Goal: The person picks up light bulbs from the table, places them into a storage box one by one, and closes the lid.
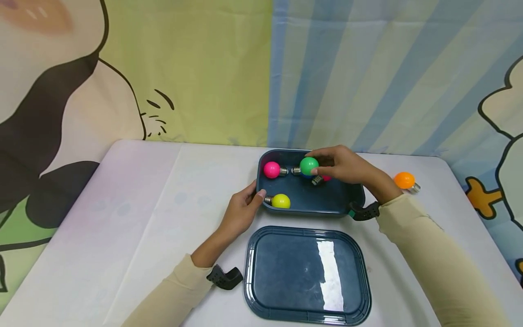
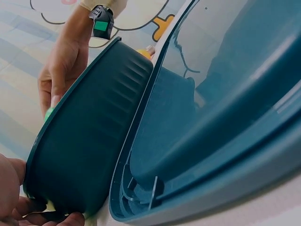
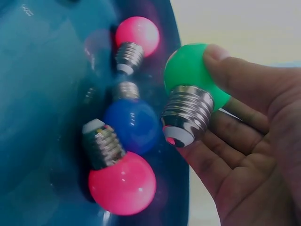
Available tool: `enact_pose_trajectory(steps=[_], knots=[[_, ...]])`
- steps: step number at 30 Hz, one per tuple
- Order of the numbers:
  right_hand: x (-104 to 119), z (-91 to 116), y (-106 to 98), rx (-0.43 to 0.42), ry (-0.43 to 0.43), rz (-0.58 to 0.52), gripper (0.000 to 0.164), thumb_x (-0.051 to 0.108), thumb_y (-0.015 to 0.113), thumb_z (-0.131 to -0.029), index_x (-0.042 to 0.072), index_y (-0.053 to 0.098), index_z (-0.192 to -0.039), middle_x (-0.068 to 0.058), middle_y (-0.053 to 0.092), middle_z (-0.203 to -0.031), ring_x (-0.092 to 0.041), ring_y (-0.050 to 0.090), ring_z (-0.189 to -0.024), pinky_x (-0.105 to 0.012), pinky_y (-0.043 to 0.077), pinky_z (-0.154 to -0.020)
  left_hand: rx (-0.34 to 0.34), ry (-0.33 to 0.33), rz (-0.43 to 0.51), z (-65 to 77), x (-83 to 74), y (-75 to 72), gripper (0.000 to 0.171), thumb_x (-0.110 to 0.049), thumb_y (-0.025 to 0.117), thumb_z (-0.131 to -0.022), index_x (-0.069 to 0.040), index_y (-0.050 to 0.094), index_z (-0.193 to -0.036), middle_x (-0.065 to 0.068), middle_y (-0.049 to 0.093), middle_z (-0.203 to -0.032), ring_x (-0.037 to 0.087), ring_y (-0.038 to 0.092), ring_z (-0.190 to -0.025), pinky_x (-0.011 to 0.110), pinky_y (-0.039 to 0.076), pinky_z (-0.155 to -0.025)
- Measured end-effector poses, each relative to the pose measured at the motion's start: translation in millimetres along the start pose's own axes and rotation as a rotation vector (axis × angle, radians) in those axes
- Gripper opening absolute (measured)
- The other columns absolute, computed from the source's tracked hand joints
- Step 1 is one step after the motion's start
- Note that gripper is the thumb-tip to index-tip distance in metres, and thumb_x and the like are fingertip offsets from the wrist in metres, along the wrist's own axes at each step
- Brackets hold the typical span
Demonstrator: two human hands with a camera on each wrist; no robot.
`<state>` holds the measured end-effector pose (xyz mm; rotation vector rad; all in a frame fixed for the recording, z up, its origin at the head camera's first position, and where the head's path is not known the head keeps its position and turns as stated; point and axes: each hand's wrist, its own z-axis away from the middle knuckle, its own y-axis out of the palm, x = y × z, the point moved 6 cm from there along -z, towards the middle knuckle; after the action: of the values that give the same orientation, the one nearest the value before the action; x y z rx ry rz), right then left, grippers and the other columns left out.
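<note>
Beige cloth sleeves (image 1: 445,272) come in from the near left and near right, softly creased, each ending at a black wrist mount (image 1: 224,277). Between them a dark blue plastic lid (image 1: 286,277) lies flat on the white table (image 1: 196,190), a rounded rectangle with a grooved, raised rim and a glossy panel carrying a bright streak of reflected light.

Just beyond the lid sits a deep box (image 1: 306,196) of similar dark plastic, round-cornered and smooth inside, with shallow flutes in its near wall. The left hand (image 1: 240,210) is clamped on its near left corner, thumb at the rim and fingers curled against the outer wall. The right hand (image 1: 343,164) pinches a green bulb (image 1: 308,165) by its smooth, round globe, thumb on one side and fingers behind, above the far part of the box; its threaded metal base is bare of the fingers.

Inside, a glossy pink bulb (image 1: 271,170) lies far left, its base turned right towards the base of a blue bulb (image 3: 132,125). Against the blue one rests a second pink bulb (image 3: 122,183), partly below the right hand. A yellow bulb (image 1: 281,200) lies in the near left corner, base pointing left. Right of the box, an orange bulb (image 1: 404,180) with a ridged silvery base lies on the table.
</note>
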<state>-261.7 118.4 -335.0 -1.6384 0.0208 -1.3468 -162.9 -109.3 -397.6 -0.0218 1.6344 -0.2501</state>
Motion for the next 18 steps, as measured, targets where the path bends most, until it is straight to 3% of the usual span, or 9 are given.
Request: enact_pose_trajectory(steps=[3,6,13,18], knots=[[0,-4,7,0.035,-0.003,-0.021,0.041,0.012,0.067,-0.093,-0.001,0.059,-0.131,-0.013,0.067,-0.114,-0.025,0.066,-0.094,-0.033,0.057,-0.079,-0.008,0.009,0.003,-2.8,9.8,0.1,0.056,-0.028,0.053,-0.102,0.003,0.037,-0.146,0.016,0.042,-0.147,0.025,0.042,-0.133,0.032,0.042,-0.100],[0,-7,13,0.072,-0.002,-0.044,0.041,0.012,0.068,-0.093,-0.002,0.059,-0.130,-0.013,0.067,-0.112,-0.027,0.067,-0.094,-0.037,0.057,-0.077,-0.015,0.018,0.000,-2.8,9.9,0.4,0.058,-0.031,0.054,-0.101,0.002,0.039,-0.146,0.015,0.043,-0.146,0.023,0.043,-0.133,0.030,0.043,-0.099],[2,-15,19,0.108,0.003,-0.017,0.042,0.015,0.071,-0.091,0.001,0.060,-0.129,-0.010,0.066,-0.114,-0.025,0.065,-0.103,-0.038,0.055,-0.086,-0.016,0.016,-0.013,-3.9,9.5,2.0,0.057,-0.030,0.054,-0.101,0.003,0.039,-0.146,0.014,0.043,-0.146,0.021,0.044,-0.132,0.028,0.043,-0.099],[1,-21,27,0.180,-0.009,-0.030,0.043,0.013,0.071,-0.090,-0.002,0.060,-0.128,-0.012,0.065,-0.116,-0.027,0.063,-0.106,-0.038,0.054,-0.089,-0.008,0.021,-0.011,-4.6,9.3,4.1,0.057,-0.030,0.054,-0.102,0.002,0.039,-0.146,0.015,0.043,-0.147,0.021,0.044,-0.132,0.028,0.042,-0.100]])
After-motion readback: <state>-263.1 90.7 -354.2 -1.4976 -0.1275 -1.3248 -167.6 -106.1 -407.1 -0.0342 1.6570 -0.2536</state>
